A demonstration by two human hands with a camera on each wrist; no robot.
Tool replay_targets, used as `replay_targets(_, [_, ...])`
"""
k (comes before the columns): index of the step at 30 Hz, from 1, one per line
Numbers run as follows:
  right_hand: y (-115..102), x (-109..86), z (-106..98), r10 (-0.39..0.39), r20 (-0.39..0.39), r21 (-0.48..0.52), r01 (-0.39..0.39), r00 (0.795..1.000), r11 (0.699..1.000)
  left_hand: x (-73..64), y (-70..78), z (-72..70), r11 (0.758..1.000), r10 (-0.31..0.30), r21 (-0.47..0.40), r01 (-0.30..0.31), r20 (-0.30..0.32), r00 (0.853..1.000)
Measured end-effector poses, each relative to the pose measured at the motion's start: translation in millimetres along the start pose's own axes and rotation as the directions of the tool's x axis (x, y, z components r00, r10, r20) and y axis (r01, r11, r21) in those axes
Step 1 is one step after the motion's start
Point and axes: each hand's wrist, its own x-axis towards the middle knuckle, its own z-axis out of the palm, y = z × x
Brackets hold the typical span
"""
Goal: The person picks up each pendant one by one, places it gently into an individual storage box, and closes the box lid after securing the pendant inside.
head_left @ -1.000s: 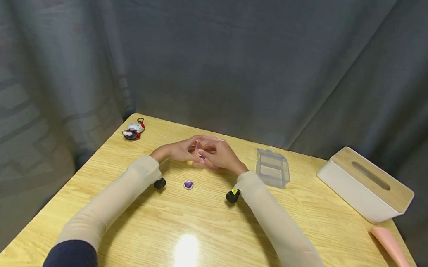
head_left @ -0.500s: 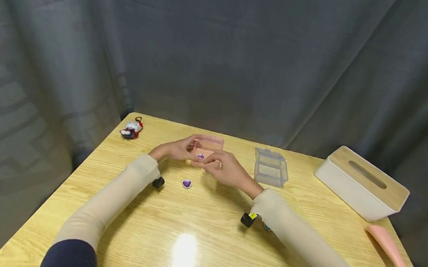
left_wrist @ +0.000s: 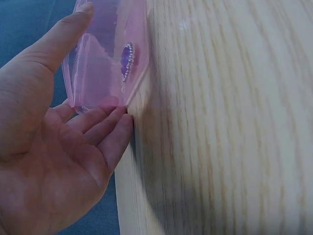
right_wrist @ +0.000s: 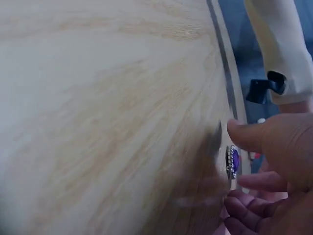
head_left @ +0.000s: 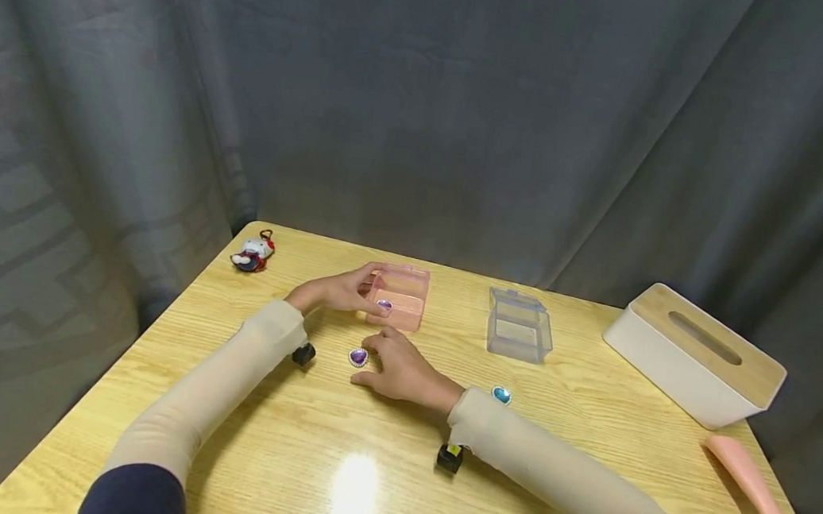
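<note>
A pink see-through plastic box (head_left: 406, 311) stands on the table with its lid up and a purple gem (head_left: 384, 305) edged in white beads inside. My left hand (head_left: 343, 292) holds the box at its left side, thumb across the near wall and fingers at the other side in the left wrist view. On the table in front of the box lies a second purple gem (head_left: 357, 357), also bead-edged. My right hand (head_left: 402, 368) reaches around that gem, thumb and fingers spread on either side of it; the right wrist view shows a gap between thumb and gem (right_wrist: 233, 161).
A blue gem (head_left: 501, 395) lies beside the right sleeve. Right of the pink box stands a clear lidded box (head_left: 519, 332), lid up. Farther right are a white tissue box (head_left: 691, 364) with a wooden top and a pink-handled item (head_left: 754, 480). A cartoon keychain (head_left: 254, 252) lies far left.
My right hand has left the purple gem in the pink box and moved back toward me to the gem on the table. The left hand stays on the box.
</note>
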Motion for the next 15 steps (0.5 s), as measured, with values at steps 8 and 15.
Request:
replay_targets(8, [-2.5, 10.0, 6.8, 0.005, -0.033, -0.024, -0.005, 0.999, 1.000, -1.1, -2.9, 0.0, 1.000, -0.018, -0.002, 0.018, 0.002, 1.000])
replay_targets(15, [-3.0, 12.0, 5.4, -0.076, -0.011, -0.029, 0.075, 0.997, 0.997, 1.5, -2.2, -0.3, 1.000, 0.001, -0.015, -0.001, -0.004, 1.000])
